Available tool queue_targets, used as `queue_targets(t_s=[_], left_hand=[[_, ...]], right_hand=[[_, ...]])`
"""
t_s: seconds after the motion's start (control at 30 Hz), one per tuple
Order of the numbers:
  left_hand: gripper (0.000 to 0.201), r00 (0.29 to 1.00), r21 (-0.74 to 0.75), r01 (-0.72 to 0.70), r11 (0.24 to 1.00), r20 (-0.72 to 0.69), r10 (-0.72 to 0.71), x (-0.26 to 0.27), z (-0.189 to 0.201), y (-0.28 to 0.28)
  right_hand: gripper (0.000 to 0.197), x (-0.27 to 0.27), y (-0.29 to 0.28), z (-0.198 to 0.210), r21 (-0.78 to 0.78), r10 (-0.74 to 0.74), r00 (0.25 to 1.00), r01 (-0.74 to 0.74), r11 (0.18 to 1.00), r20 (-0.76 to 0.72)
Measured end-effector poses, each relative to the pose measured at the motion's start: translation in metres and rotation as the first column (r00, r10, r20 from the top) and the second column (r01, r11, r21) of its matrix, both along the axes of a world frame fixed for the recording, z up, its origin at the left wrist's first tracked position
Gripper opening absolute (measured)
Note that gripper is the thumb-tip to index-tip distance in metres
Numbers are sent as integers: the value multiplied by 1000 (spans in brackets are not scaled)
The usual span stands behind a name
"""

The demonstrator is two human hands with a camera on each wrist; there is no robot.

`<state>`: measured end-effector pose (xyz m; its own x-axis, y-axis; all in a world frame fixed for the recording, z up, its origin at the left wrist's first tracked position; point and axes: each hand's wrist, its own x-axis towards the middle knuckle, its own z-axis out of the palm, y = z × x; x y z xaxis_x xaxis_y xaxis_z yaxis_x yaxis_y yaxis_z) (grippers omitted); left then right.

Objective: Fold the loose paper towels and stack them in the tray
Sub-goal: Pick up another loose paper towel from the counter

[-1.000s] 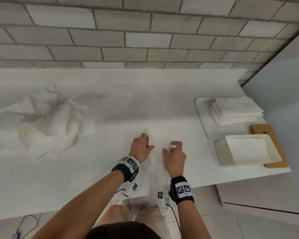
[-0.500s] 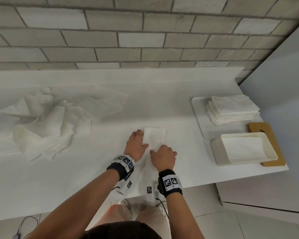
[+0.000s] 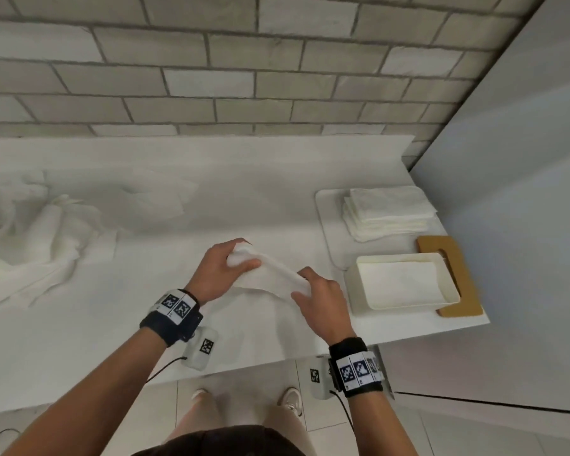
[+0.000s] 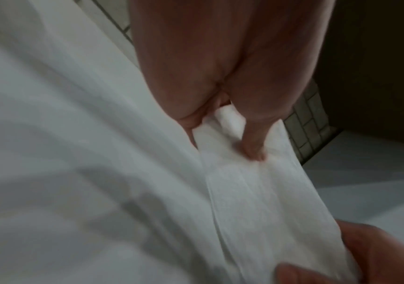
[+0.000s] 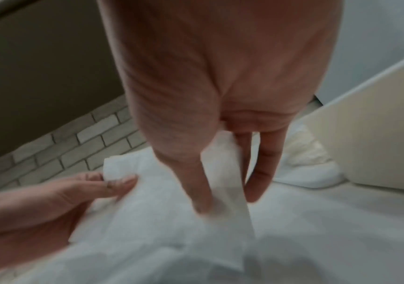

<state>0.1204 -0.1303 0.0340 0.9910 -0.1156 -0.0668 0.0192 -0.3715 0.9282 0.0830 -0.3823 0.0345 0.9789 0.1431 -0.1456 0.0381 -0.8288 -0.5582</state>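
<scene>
From the head view, both hands are up off the counter (image 3: 79, 324) with one folded paper towel (image 3: 270, 274) strung between them. The left hand (image 3: 216, 274) pinches its far-left end, the right hand (image 3: 320, 301) pinches the near-right end, so the strip's long axis slants from far left to near right, pointing roughly at the right-side containers. The right hand is clearly the nearer one to the tray (image 3: 329, 225), where a stack of folded towels (image 3: 389, 212) already sits, far of the white bin (image 3: 405, 284). A loose heap (image 3: 40, 235) waits well to the left.

Over to the left wrist view: thumb and fingers (image 4: 254, 146) are curled onto the towel's end, the strip running down toward the other hand at the bottom corner.

Right wrist view now: fingers (image 5: 196, 184) clamp the towel's edge, and the left hand's fingertips hold the opposite corner at left. I'd judge another fold comes before it travels right.
</scene>
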Motion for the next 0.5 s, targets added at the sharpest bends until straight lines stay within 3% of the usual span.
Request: queue_targets(t_s=[0.07,0.17,0.23,0.33,0.4,0.5], left_hand=[[10,992,-30,-120,992,32,121,-16,-9,-15],[10,965,-170,-251,953,34,261,-42,-23,-37],[20,946,-189,-302,934,66,319,-57,-34,-50],[45,937,-74,-345,936,32,348,-70,-61,-63],[56,931,-16,-361,933,63,361,-72,-66,-70],[52,915,-44,-371,928,153,373,-67,-42,-81]], right_hand=[[21,-2,-15,-14,69,-63,990,55,996,124],[25,-6,-24,-28,174,-128,960,86,981,249],[39,-8,-27,-40,254,-159,962,101,962,221],[65,-8,-29,-58,371,-186,982,159,915,38],[64,-9,-31,-57,429,-203,979,173,887,26],[47,-13,-46,-23,518,-289,945,171,838,154]])
